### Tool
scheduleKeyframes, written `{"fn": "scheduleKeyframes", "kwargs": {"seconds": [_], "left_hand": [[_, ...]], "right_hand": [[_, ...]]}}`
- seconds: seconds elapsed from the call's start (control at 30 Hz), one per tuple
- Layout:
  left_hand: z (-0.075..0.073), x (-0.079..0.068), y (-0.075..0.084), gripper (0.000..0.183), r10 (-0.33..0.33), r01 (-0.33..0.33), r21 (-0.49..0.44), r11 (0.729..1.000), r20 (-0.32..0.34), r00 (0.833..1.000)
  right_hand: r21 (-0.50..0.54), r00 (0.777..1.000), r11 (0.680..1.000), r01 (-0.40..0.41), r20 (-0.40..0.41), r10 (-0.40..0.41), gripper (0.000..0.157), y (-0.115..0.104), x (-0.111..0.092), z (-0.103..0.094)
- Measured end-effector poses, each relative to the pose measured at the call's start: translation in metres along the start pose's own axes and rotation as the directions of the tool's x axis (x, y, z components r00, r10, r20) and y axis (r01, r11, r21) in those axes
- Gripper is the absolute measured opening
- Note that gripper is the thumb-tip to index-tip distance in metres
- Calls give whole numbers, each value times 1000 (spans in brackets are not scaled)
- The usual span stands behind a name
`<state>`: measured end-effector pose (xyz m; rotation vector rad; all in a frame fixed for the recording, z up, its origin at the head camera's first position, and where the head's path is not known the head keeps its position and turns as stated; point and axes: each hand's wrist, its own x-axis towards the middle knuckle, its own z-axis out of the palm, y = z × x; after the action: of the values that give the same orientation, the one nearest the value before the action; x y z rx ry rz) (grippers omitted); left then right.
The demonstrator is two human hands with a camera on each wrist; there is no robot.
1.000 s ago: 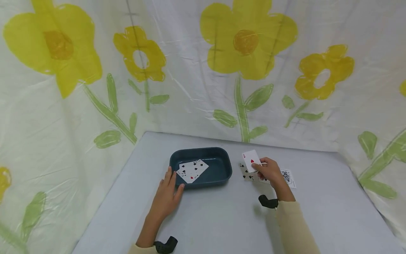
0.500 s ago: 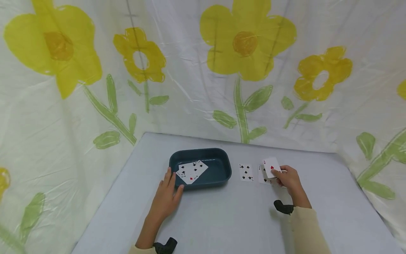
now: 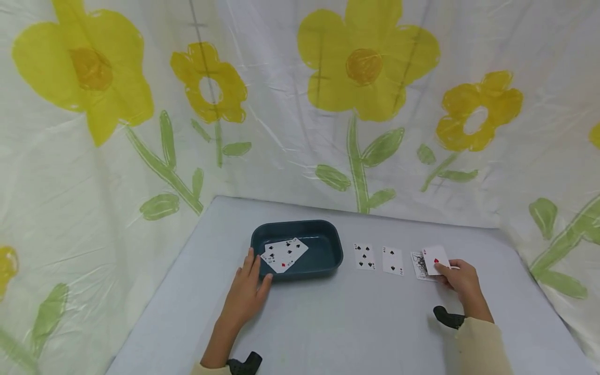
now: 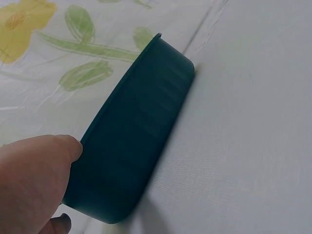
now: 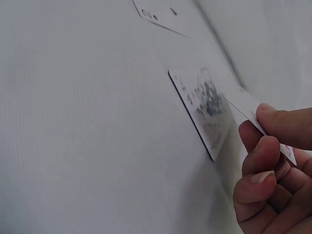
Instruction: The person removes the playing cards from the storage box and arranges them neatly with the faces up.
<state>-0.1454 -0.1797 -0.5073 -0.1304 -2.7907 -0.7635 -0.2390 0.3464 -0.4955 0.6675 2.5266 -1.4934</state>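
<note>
My right hand [image 3: 463, 278] pinches a white playing card [image 3: 432, 256] with one red pip, a heart by its look, between thumb and fingers. That card is held just above a face-up card with a dark figure [image 5: 210, 100], partly covering it in the head view. My left hand [image 3: 245, 297] rests at the near-left corner of a dark teal tray [image 3: 328, 255], fingers fairly straight. In the left wrist view its thumb [image 4: 68, 146] touches the tray's rim. Several overlapping playing cards [image 3: 288, 250] lie face up inside the tray, toward its left side.
Between tray and right hand, two spade cards lie apart on the white table [image 3: 328, 323]: one with several pips [image 3: 364, 256], one with fewer pips [image 3: 392, 260]. A curtain printed with yellow flowers [image 3: 365, 65] hangs behind the table. Both wrists wear black devices [image 3: 449, 317].
My right hand has carried the red-pip card to the right, past the two spade cards, to above the dark-figure card. The left hand and the tray have stayed in place.
</note>
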Motion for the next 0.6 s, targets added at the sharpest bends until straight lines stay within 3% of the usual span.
{"fn": "scheduleKeyframes", "kwargs": {"seconds": [0.37,0.6], "left_hand": [[0,1,1,66,-5,5,5,1000,-3,1000],[-2,-2,3,65,3,-3,1,1000,-18,1000]], "right_hand": [[-11,998,999,-42,-46,42,59,19,6,-25],[-32,997,999,-41,-62,39,56,26,9,-29]]}}
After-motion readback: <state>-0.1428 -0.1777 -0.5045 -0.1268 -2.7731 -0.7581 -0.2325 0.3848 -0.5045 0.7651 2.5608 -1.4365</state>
